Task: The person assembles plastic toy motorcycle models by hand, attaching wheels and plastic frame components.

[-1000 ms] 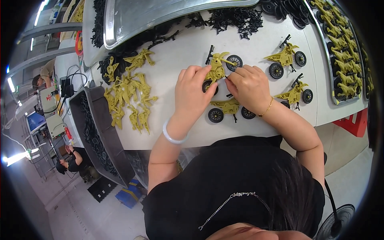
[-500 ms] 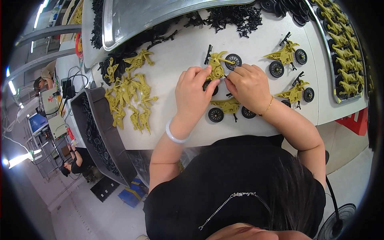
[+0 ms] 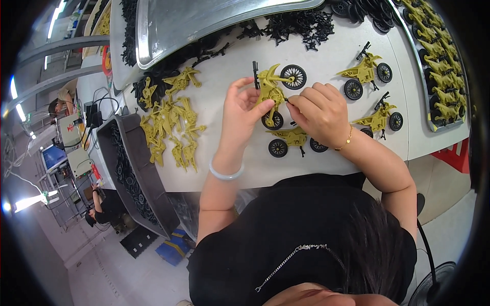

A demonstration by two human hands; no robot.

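Note:
My left hand grips the olive-yellow body of a toy motorbike held above the white table; its front wheel and its rear wheel are black. My right hand pinches a small black part against the bike's frame, just right of its middle. Below the hands another assembled toy motorbike lies on the table. Two more finished bikes lie to the right.
A pile of olive bike frames lies left of my hands. Loose black parts and a metal tray sit at the far edge. A tray of frames stands at right, a dark bin of wheels at left. People work at far left.
The bike between my hands has been lifted and turned more upright, so its front wheel now points away from me. Both hands stay on it.

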